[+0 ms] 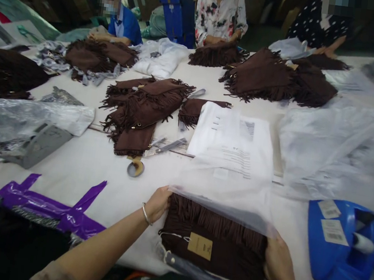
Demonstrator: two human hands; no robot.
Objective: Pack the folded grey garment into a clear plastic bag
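A folded brown fringed garment [215, 245] with a tan tag lies at the near table edge, partly inside a clear plastic bag [232, 186]. My left hand [158, 203], with a bracelet at the wrist, grips the bag's left edge beside the garment. My right hand [277, 260] holds the garment's right side at the bag's mouth, fingers curled around it.
More brown fringed garments [143, 107] are piled across the white table [94, 169]. A blue tape dispenser [344, 250] sits at right, purple plastic [52, 210] at left, scissors [167, 146] and a tape roll [136, 168] mid-table. Three other people work at the far side.
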